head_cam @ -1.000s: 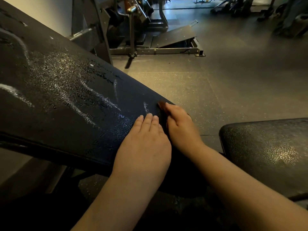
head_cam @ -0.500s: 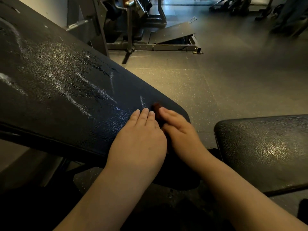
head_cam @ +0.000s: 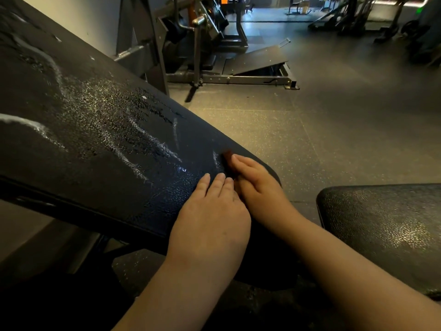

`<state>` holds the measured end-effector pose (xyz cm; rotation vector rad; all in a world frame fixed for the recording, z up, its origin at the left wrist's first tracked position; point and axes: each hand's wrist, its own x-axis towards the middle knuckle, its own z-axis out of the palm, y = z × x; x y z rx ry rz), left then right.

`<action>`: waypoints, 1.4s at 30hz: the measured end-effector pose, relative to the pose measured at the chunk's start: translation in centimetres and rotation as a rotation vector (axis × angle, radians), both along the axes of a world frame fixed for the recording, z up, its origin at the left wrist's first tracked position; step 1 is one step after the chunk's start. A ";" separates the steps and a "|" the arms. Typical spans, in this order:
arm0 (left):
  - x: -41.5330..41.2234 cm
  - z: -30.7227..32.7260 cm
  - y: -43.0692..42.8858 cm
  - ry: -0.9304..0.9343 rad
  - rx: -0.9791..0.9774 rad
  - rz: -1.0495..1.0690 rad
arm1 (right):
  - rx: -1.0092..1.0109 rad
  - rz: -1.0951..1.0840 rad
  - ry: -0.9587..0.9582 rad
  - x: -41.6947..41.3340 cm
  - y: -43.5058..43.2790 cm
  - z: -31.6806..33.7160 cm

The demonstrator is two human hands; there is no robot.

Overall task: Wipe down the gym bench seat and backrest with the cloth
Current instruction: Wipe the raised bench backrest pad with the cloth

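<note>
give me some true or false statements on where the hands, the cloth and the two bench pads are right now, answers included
1. The left hand and right hand are both on the backrest. True.
2. The left hand lies on the seat. False: it lies flat on the backrest, and no hand is on the seat.
3. White streaks mark the backrest. True.
4. The cloth is spread across the seat. False: only a small dark reddish bit shows, at the right hand's fingertips on the backrest.
5. The backrest lies level. False: it slopes, rising to the left.
</note>
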<state>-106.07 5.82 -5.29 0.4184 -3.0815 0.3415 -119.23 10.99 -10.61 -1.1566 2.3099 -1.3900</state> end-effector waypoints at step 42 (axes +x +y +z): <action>0.5 -0.8 -1.8 0.395 0.297 -0.060 | 0.038 -0.068 -0.078 -4.7 -7.5 2.8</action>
